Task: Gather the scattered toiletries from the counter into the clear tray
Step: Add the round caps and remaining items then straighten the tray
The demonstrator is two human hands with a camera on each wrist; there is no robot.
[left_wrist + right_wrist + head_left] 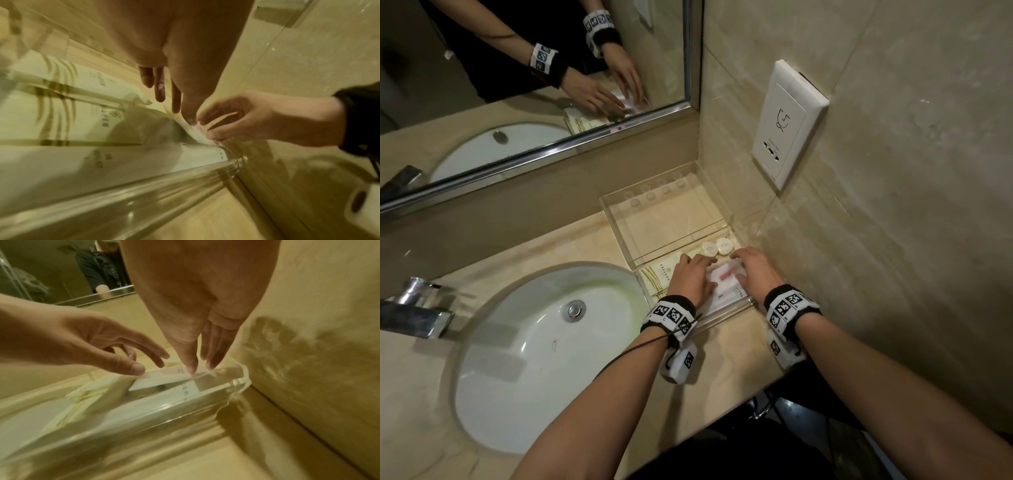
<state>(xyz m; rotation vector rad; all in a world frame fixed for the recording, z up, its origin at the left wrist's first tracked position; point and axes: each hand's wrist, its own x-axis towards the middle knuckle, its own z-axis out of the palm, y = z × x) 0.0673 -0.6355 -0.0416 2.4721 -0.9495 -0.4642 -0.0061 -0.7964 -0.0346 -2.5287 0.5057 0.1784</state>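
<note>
— What is closest to us?

— Two bare forearms reaching forward over the worktop (739,346), each with a black wristband carrying black-and-white square markers. The left hand (690,282) and the right hand (755,274) are both down inside the near end of the clear tray (654,219), which sits in the corner against the tiled wall.

— What are the hands doing?

— Between them lies a flat white packet (726,284) with a pink item showing through it. It rests on top of other packets in the tray. The fingers (190,365) of the right hand are straight and press down on its right part. The left hand's thumb and fingers (133,368) are loosely spread and touch its left edge. Neither hand is clenched or wrapped around anything.

— What else is in the tray?

— Cream sachets (659,279) with green line patterns lie to the left of the left hand, and two small round white containers (717,247) stand just beyond the fingertips. The far half of the tray is bare.

— And around it?

— A white oval sink (544,359) with a chrome tap (417,308) lies to the left, a mirror (534,85) hangs above, and a white wall socket (787,123) is on the right wall.
</note>
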